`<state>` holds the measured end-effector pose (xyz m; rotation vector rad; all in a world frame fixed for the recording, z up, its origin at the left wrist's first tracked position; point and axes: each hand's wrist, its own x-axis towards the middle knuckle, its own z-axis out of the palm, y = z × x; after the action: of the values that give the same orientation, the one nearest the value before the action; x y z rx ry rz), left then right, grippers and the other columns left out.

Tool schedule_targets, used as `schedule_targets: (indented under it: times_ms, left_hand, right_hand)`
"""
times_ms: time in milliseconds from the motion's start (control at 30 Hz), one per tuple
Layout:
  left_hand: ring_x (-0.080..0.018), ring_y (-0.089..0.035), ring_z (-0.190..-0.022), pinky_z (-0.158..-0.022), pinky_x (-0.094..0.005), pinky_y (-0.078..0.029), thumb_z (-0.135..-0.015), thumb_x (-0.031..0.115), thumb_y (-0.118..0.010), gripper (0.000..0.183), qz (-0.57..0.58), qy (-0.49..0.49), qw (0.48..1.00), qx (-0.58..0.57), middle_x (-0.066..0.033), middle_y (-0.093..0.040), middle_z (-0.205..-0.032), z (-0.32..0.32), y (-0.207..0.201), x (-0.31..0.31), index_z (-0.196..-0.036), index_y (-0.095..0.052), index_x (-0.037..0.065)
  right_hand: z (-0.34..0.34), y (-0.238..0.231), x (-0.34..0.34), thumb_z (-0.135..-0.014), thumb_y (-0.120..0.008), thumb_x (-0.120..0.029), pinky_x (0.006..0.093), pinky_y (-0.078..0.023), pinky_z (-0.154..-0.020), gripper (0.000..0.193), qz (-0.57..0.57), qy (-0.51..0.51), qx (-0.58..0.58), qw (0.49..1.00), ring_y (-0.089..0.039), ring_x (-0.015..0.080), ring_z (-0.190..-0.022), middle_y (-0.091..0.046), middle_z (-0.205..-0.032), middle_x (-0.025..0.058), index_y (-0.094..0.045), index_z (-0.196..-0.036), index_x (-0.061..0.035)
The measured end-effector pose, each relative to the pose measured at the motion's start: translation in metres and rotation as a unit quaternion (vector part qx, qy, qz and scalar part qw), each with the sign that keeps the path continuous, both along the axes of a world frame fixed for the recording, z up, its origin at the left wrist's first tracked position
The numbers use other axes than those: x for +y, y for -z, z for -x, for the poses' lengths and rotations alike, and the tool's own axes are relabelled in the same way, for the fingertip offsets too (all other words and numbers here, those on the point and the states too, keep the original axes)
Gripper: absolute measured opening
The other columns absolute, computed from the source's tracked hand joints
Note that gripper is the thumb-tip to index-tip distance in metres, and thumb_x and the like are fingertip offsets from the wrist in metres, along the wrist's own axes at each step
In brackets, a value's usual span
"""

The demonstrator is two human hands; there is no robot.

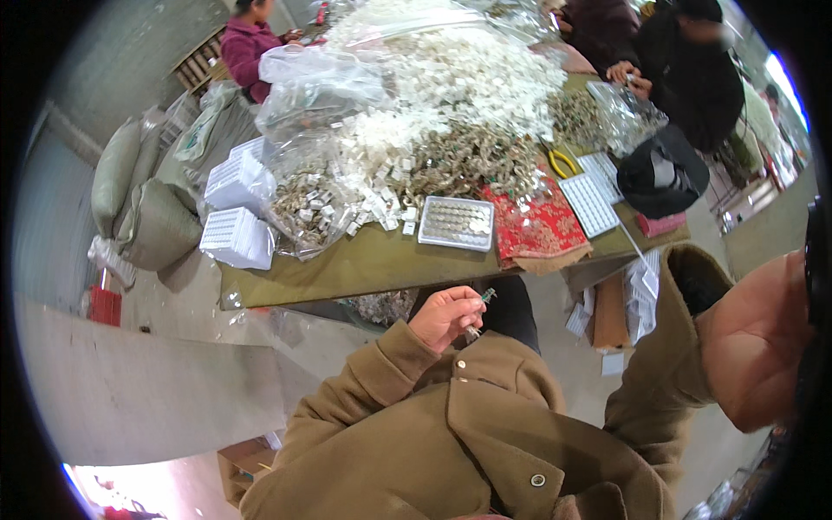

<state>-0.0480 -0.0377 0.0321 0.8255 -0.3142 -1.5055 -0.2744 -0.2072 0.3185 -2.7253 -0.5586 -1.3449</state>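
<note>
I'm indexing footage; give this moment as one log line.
left hand: pinching small greenish piece | right hand: at picture edge, grip unclear | table: white tray, red floral cloth

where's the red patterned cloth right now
In the head view, the red patterned cloth lies just right of centre, at the near edge of the table, between a white tray on its left and another white tray on its right.

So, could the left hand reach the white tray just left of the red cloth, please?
Probably yes: nothing visible blocks the white tray, though the left hand holds a small greenish piece.
</note>
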Motion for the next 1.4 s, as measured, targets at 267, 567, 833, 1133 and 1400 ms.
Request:
schedule_targets:
  times_ms: [267, 567, 833, 1133, 1400]
  left_hand:
    - [-0.0118, -0.057, -0.072, -0.071, -0.0294, -0.049, -0.092, 0.008, -0.058, 0.009, 0.036, -0.115, 0.991, 0.057, -0.0023, -0.057, -0.072, -0.008, -0.007, -0.004, -0.099, -0.061, 0.002]
    - [-0.0067, -0.057, -0.067, -0.062, -0.0211, -0.047, -0.092, 0.004, -0.059, 0.007, 0.070, -0.198, 0.946, -0.247, -0.0032, -0.063, -0.079, 0.002, 0.011, -0.010, -0.097, -0.061, 0.000]
    - [-0.0047, -0.058, -0.068, -0.061, -0.0230, -0.048, -0.088, 0.006, -0.064, 0.007, 0.033, -0.221, 0.872, -0.435, -0.0021, -0.066, -0.075, -0.012, 0.015, -0.015, -0.092, -0.064, 0.001]
    - [-0.0058, -0.054, -0.073, -0.065, -0.0229, -0.047, -0.084, 0.003, -0.064, 0.007, -0.002, -0.160, 0.936, -0.313, 0.0003, -0.058, -0.080, -0.042, 0.024, -0.013, -0.091, -0.061, 0.002]
    - [-0.0085, -0.058, -0.076, -0.069, -0.0251, -0.049, -0.088, 0.010, -0.063, 0.014, -0.043, -0.234, 0.866, -0.441, -0.0031, -0.064, -0.082, -0.095, 0.010, 0.000, -0.098, -0.065, 0.000]
  right_hand:
    - [-0.062, 0.132, 0.019, -0.082, -0.058, 0.000, 0.0294, -0.047, -0.058, 0.005, -0.340, 0.106, -0.054, 0.933, -0.059, 0.0196, -0.065, -0.060, -0.072, 0.0089, -0.062, -0.079, 0.0003]
    - [-0.114, 0.284, 0.053, -0.089, -0.065, -0.011, 0.0206, -0.041, -0.052, 0.011, -0.769, 0.020, 0.182, 0.612, -0.050, 0.0036, -0.061, -0.058, -0.071, -0.0022, -0.058, -0.084, -0.0042]
    - [-0.134, 0.291, 0.047, -0.087, -0.064, -0.005, 0.0199, -0.042, -0.057, 0.005, -0.848, -0.044, 0.150, 0.506, -0.054, 0.0054, -0.066, -0.062, -0.079, 0.0002, -0.060, -0.091, -0.0036]
    - [-0.149, 0.287, 0.043, -0.089, -0.059, 0.000, 0.0252, -0.052, -0.060, 0.008, -0.855, -0.040, 0.172, 0.488, -0.059, 0.0093, -0.068, -0.061, -0.084, 0.0021, -0.057, -0.095, -0.0048]
    - [-0.156, 0.285, 0.032, -0.092, -0.057, -0.004, 0.0273, -0.055, -0.064, 0.007, -0.851, -0.059, 0.154, 0.498, -0.062, 0.0115, -0.070, -0.058, -0.081, 0.0020, -0.052, -0.095, -0.0067]
